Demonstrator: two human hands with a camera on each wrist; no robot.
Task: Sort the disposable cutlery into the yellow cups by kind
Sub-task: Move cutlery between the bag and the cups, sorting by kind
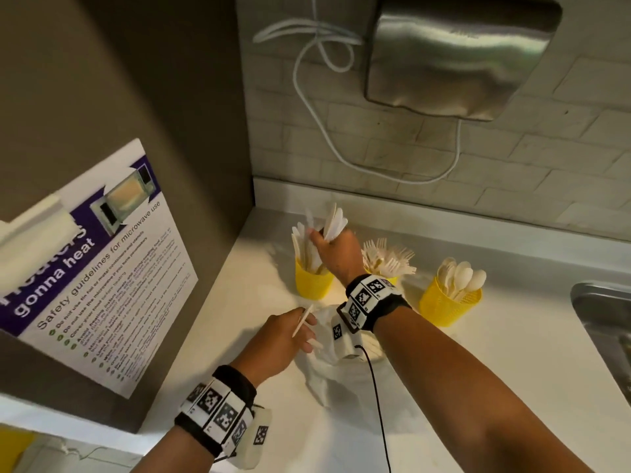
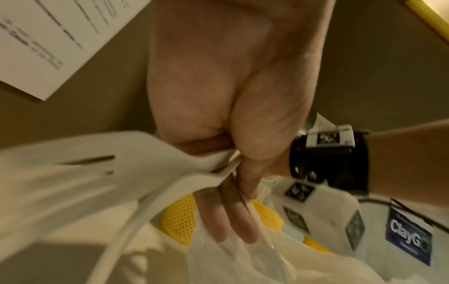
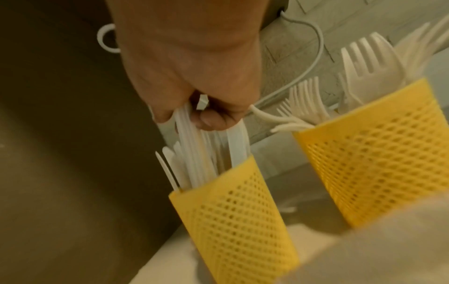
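Three yellow mesh cups stand on the white counter (image 1: 478,387). The left cup (image 1: 312,283) holds knives, the middle cup (image 3: 376,149) holds forks (image 1: 389,259), and the right cup (image 1: 450,303) holds spoons. My right hand (image 1: 327,235) grips a bundle of white knives (image 3: 194,149) over the left cup (image 3: 233,221), their lower ends inside its rim. Nearer to me, my left hand (image 1: 305,322) pinches a white fork (image 2: 85,163) by its handle above a crumpled clear plastic bag (image 1: 341,370). The bag's contents are hidden.
A brown cabinet side with a microwave safety poster (image 1: 102,268) closes off the left. A steel dispenser (image 1: 457,56) and a looped white cable (image 1: 307,97) hang on the tiled wall behind. A steel sink (image 1: 604,322) lies at the right edge.
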